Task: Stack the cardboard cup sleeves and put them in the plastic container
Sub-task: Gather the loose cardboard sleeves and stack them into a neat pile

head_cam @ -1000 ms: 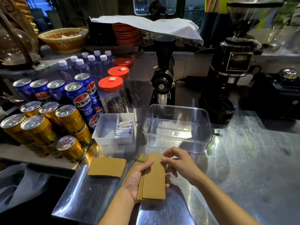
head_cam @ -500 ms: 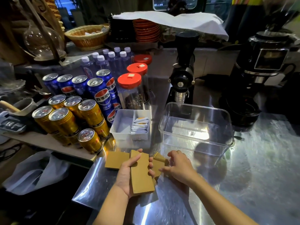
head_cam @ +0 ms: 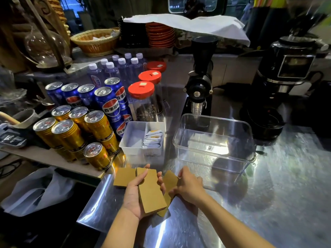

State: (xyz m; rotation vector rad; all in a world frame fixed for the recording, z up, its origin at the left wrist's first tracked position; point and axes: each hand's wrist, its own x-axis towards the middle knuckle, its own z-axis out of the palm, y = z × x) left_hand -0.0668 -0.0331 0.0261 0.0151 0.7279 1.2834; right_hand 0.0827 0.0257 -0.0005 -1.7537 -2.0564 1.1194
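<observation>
My left hand (head_cam: 133, 197) grips a stack of flat brown cardboard cup sleeves (head_cam: 151, 191), thumb on top, just above the steel counter. My right hand (head_cam: 189, 187) rests palm down on another sleeve (head_cam: 170, 179) lying on the counter beside the stack; its fingers curl at that sleeve's edge. One more loose sleeve (head_cam: 123, 177) lies flat to the left of the stack. The clear plastic container (head_cam: 215, 120) stands with nothing in it just behind my right hand.
A white divided tray (head_cam: 134, 140) with sachets sits left of the container. Gold cans (head_cam: 68, 133), blue cans (head_cam: 107, 102) and red-lidded jars (head_cam: 142, 90) crowd the left. A black grinder (head_cam: 200, 81) and coffee machine (head_cam: 286, 77) stand behind. The counter's edge runs close on the left.
My left hand has carried the stack leftward toward the loose sleeve. My right hand has left the stack and come down on a sleeve on the counter. The view shifted left.
</observation>
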